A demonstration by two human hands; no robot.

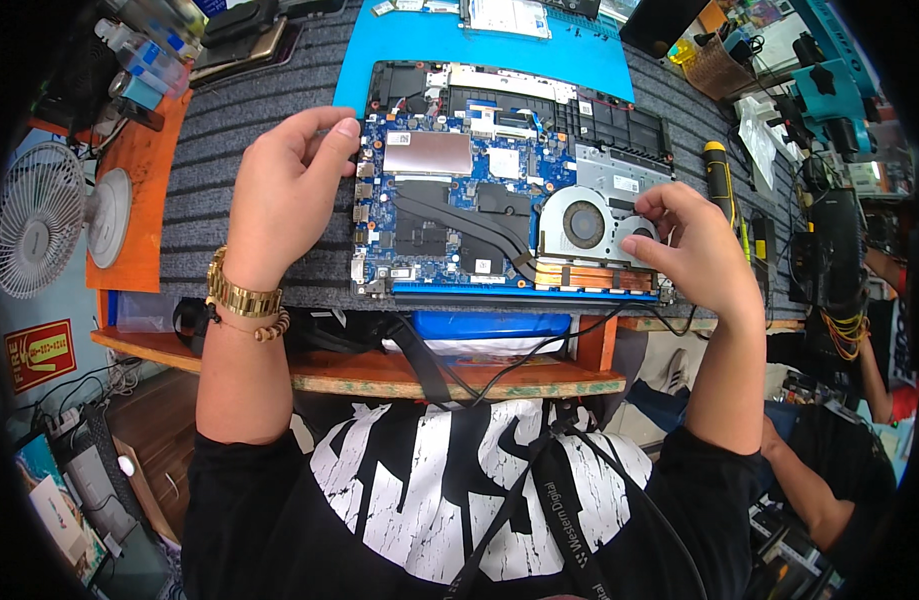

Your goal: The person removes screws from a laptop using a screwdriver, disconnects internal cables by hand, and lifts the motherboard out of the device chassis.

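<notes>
An opened laptop base (449, 150) lies on the grey mat, its blue circuit board bare. Dark heat pipes (469, 218) run across it to copper fins and a silver cooling fan (582, 222). My left hand (294, 180) is at the base's left edge, thumb and fingers closed together there; the fingertips are partly hidden, and they seem to grip that edge. Over the base's right part, my right hand (694, 245) has its thumb and bent fingers apart. The thumb is by the fan housing, the fingers beside the grey panel.
Beyond the base lies a blue work mat (379, 45). A yellow-and-black screwdriver (718, 175) is on the right, with a wicker basket (721, 70) farther back. Phones (244, 45) are stacked at the back left, and a white fan (39, 220) stands left. Another person's arm (804, 485) shows at lower right.
</notes>
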